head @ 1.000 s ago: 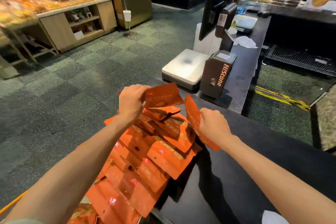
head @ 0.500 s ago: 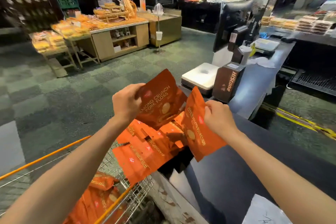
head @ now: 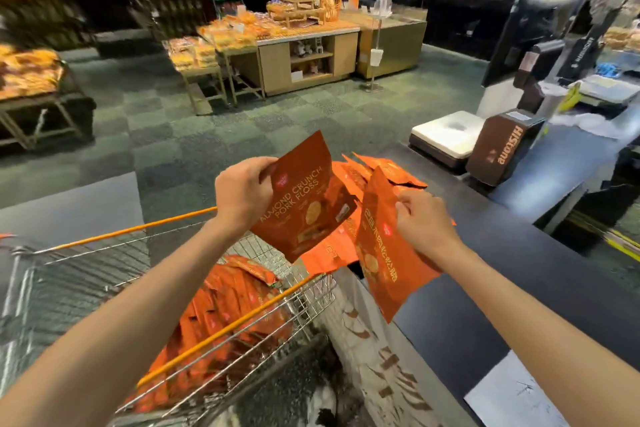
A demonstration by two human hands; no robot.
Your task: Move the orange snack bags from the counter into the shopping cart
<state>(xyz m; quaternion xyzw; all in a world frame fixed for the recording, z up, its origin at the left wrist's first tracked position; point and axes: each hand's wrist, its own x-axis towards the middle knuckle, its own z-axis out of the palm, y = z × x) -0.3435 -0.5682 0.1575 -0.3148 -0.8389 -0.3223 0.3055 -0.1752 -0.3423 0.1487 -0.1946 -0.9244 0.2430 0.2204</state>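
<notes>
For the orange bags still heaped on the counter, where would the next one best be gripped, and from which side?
Judging by the heap of bags, pinch a raised top edge from the cart side: the flat pouches overlap, edges sticking up, and both the left hand and right hand already hold bags by their edges.

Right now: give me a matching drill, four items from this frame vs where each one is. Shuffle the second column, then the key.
Items
1. bag with English print
2. bag with Chinese print
3. pile of bags
4. white sheet of paper

Places
A. in the cart
B. in the left hand
C. flat on the counter
D. in the right hand

Pairs: 1-B, 2-D, 3-A, 4-C
</notes>
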